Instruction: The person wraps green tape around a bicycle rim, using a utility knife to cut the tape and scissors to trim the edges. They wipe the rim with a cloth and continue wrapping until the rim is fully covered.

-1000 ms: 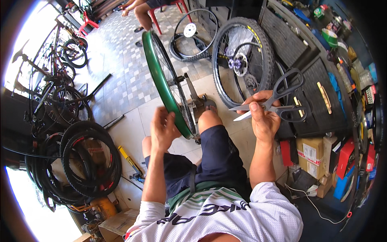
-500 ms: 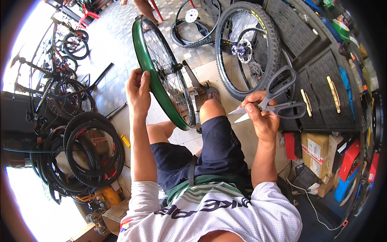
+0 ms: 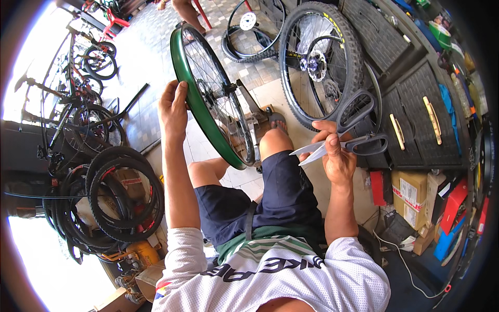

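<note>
A bicycle wheel (image 3: pixel 240 127) without a tyre stands upright in front of me in a metal stand (image 3: pixel 260 117). A wide, shiny green band (image 3: pixel 196 101) runs around its rim. At the near left side of the rim, my left hand (image 3: pixel 174 112) is closed with thumb and fingertips on the band's edge; what lies behind the fingers is hidden. My right hand (image 3: pixel 335 158) grips a pair of scissors (image 3: pixel 356 122) with grey handles near the pivot. Their blades point left toward the wheel, slightly apart.
A wheel with a knobbly tyre (image 3: pixel 358 67) leans against dark drawers (image 3: pixel 431 114) on the right. Tyres (image 3: pixel 93 182) hang at left, near parked bicycles (image 3: pixel 70 93). Cardboard boxes (image 3: pixel 408 197) sit low at right. Another person's leg (image 3: pixel 189 13) shows at the top.
My left hand has shifted slightly up and left along the rim. The scissors have tilted and moved a little left and down, with their blades closer together.
</note>
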`<state>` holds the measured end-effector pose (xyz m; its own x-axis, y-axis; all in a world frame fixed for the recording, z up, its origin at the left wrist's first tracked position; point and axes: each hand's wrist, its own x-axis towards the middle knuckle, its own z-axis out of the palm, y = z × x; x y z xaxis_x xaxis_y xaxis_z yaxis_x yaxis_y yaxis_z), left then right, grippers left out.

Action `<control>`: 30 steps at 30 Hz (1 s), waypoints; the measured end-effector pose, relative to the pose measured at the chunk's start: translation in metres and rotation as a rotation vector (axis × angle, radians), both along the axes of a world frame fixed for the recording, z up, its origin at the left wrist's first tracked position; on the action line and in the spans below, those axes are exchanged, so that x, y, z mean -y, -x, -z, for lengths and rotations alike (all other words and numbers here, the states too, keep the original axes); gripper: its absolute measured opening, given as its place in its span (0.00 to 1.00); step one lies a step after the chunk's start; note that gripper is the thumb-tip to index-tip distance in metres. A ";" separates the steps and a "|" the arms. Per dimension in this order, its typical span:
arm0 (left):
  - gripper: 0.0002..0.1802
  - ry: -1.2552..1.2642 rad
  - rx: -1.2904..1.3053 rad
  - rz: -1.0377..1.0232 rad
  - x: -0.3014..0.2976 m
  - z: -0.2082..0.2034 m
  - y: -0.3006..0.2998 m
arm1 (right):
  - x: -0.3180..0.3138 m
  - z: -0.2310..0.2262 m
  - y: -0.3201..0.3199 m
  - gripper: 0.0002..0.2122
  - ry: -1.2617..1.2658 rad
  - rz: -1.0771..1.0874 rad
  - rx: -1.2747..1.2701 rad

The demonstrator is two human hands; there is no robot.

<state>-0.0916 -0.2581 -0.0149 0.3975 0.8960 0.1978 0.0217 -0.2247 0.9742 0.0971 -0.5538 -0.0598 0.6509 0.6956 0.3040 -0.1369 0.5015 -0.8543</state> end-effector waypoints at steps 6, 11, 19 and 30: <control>0.12 -0.027 -0.027 0.028 0.020 0.015 0.011 | 0.002 -0.004 -0.003 0.24 0.010 -0.035 -0.121; 0.09 0.064 -0.074 0.192 0.063 0.034 0.036 | 0.004 -0.007 -0.005 0.15 0.055 0.034 -0.115; 0.14 0.264 -0.312 0.246 0.117 0.110 0.077 | -0.002 -0.019 0.002 0.11 0.064 -0.034 -0.143; 0.32 0.061 -0.550 0.378 0.133 0.165 0.087 | -0.007 -0.019 0.006 0.09 0.086 -0.042 -0.044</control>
